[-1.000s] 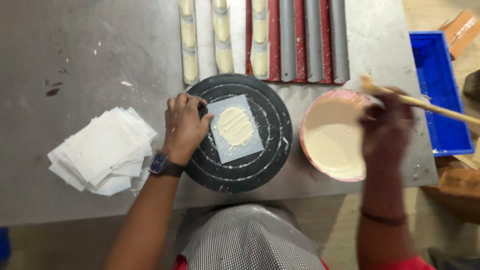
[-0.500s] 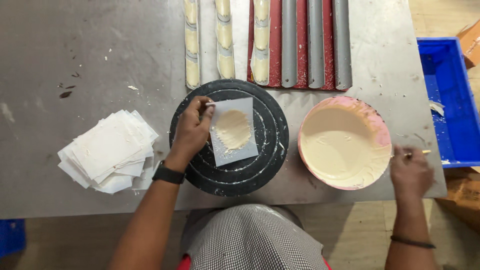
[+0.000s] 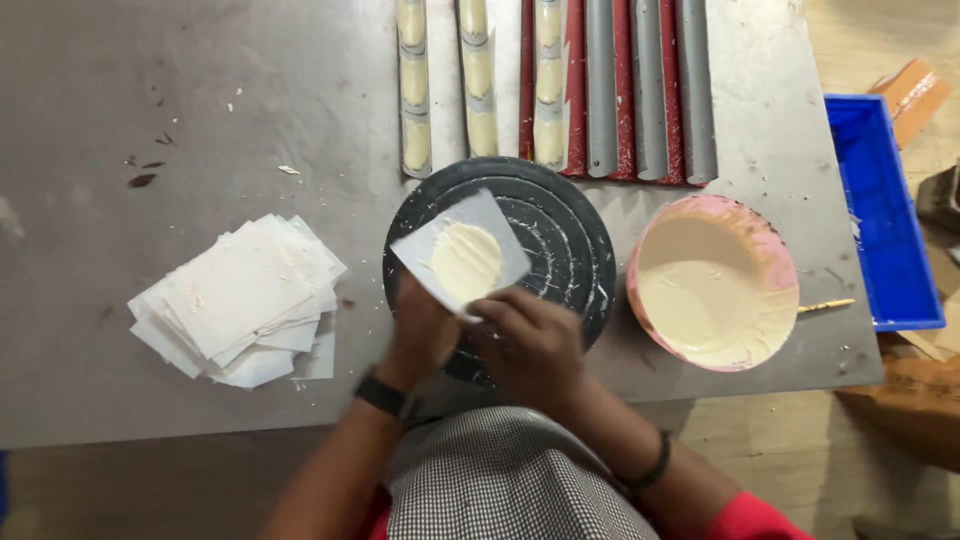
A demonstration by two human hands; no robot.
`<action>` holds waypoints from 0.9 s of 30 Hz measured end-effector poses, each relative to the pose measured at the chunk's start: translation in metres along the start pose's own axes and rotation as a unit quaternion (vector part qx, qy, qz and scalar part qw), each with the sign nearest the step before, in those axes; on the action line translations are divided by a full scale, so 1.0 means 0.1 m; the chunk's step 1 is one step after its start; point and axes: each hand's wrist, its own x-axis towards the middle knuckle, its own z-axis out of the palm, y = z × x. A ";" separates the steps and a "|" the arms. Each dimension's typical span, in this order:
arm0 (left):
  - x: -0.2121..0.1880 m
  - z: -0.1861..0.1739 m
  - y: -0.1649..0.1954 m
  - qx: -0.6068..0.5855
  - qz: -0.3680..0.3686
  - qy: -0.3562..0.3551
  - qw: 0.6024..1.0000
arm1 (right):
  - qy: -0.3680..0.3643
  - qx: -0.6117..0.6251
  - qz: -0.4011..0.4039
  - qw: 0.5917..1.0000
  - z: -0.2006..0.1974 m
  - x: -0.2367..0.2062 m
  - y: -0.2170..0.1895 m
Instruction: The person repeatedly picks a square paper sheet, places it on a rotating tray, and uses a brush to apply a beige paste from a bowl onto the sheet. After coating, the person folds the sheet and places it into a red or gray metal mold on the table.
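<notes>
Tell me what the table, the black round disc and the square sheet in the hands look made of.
Table: likely metal, dull grey brushed sheen with scuffs. Black round disc: probably plastic or rubber, matte with raised concentric rings. Square sheet: thin whitish paper or film, lifting under both hands, left hand and right hand, with cream batter spread on it.

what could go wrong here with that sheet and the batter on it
Both hands, left hand and right hand, grip only the near edge of the thin white sheet, so it may sag or tear and the cream batter disc could slide onto the black turntable. The right forearm also passes close to the full pink bowl, which it might nudge.
</notes>
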 end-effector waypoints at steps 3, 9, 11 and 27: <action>-0.10 -0.14 -0.34 -0.038 0.033 0.013 0.999 | -0.061 0.042 0.030 0.997 -0.03 0.11 -0.16; -0.18 -0.23 -0.57 0.036 0.072 0.045 0.996 | -0.068 -0.021 0.242 0.968 -0.31 0.19 0.18; -0.17 -0.09 -0.58 0.209 0.145 0.007 0.967 | -0.102 0.054 0.281 0.953 -0.34 0.16 0.26; 0.01 0.41 -0.60 0.213 0.097 0.153 0.960 | -0.097 -0.057 0.144 0.983 -0.49 0.24 0.14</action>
